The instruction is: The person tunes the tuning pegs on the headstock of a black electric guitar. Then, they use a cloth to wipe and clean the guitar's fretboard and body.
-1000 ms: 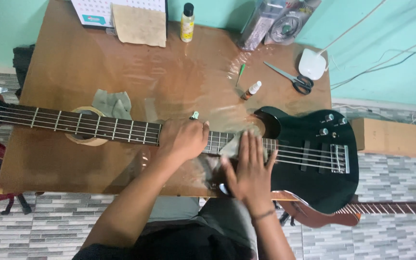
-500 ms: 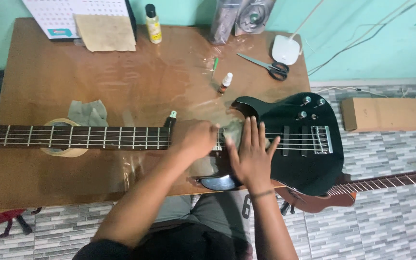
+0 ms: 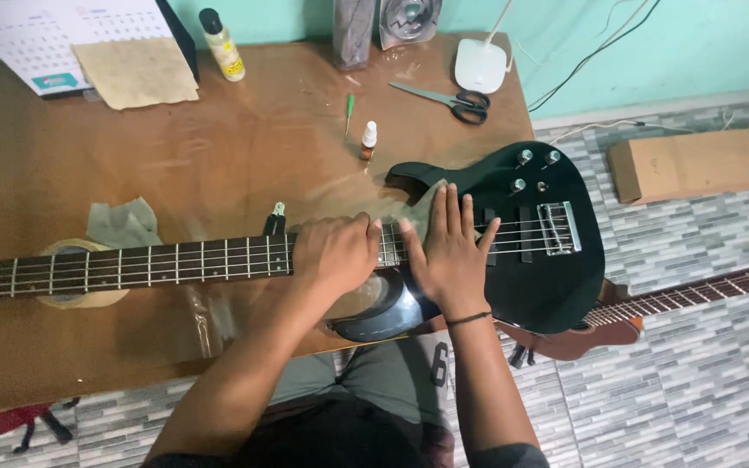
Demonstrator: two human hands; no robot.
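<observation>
Black bass guitar (image 3: pixel 513 234) lies flat across the wooden table (image 3: pixel 175 156), neck (image 3: pixel 123 267) running out toward 9 o'clock and propped on a tape roll (image 3: pixel 71 295), likely to keep it level. Left hand (image 3: pixel 335 253) sits curled over the upper frets, knuckles up; whether it grips anything underneath, cannot tell. Right hand (image 3: pixel 448 251) lies flat, fingers spread, on a pale cloth over the strings, seemingly steadying the body. Small dropper bottle (image 3: pixel 368 139) at 12 o'clock of the hands, scissors (image 3: pixel 448 98) beyond.
</observation>
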